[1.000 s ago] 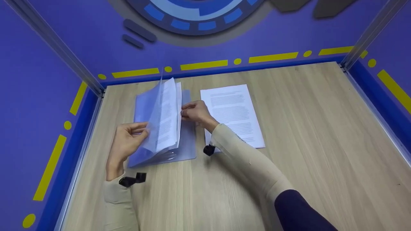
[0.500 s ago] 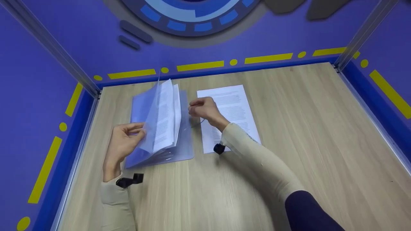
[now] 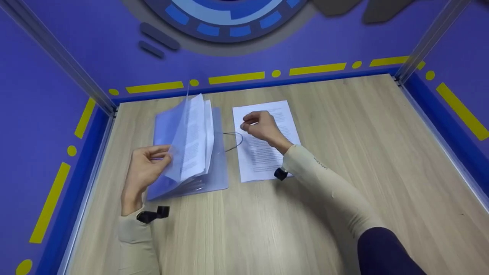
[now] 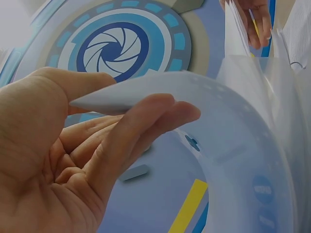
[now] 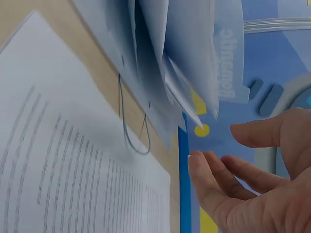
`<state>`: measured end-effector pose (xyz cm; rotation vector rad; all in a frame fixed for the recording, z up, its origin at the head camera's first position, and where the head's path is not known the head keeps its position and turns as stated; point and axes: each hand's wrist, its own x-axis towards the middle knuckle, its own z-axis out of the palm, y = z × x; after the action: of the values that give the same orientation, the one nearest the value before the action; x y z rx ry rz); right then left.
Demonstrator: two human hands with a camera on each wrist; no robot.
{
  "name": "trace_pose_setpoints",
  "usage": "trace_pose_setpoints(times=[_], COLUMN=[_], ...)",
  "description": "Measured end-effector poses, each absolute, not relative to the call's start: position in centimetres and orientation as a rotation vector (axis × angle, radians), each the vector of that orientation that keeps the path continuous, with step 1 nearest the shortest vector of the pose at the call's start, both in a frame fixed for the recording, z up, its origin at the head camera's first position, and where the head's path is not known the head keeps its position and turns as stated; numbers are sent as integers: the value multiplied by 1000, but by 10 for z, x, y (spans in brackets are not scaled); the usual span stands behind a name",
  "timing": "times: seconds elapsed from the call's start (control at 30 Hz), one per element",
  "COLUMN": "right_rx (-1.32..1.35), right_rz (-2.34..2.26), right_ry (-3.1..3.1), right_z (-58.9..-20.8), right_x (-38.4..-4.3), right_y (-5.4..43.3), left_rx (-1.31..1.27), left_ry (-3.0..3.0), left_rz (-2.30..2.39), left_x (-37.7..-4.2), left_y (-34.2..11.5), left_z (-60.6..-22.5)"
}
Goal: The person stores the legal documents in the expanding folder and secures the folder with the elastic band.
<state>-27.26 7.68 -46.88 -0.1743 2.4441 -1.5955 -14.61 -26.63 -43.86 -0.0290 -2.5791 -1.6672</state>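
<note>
A translucent blue plastic folder (image 3: 221, 172) lies spread on the table, with printed sheets (image 3: 196, 141) standing tilted inside it. Its clear front cover (image 4: 233, 126) curves up, and my left hand (image 3: 145, 168) pinches that cover's edge between thumb and fingers. From the folder's right edge a thin elastic loop (image 5: 125, 128) sticks out toward the loose printed pages (image 3: 263, 164). Above these pages hangs my right hand (image 3: 263, 126), holding nothing; thumb and fingers (image 5: 214, 179) are apart in the right wrist view.
The wooden table (image 3: 344, 152) meets a blue printed back wall (image 3: 324, 46) and side panels with yellow marks. Metal rails (image 3: 88, 183) run along the table's sides. Each wrist wears a small black camera (image 3: 280, 174).
My right hand has let go of the elastic at the folder's edge and moved right, over the loose pages. The loop now shows free. My left hand keeps its pinch on the cover.
</note>
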Motion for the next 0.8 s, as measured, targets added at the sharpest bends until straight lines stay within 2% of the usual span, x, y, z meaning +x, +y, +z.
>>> trace_pose_setpoints(times=[0.27,0.8], right_rx=[-217,-105], right_rz=[-1456,-1258], right_ry=[2604,2758], right_z=[-477,-489], right_x=[-276,-280], right_y=[105,157], left_rx=[-26,-9], left_ry=[-2597,-2601], left_rz=[-1650,-1648], left_x=[-146,-147], left_y=[-265,-267], left_z=[-440,-438])
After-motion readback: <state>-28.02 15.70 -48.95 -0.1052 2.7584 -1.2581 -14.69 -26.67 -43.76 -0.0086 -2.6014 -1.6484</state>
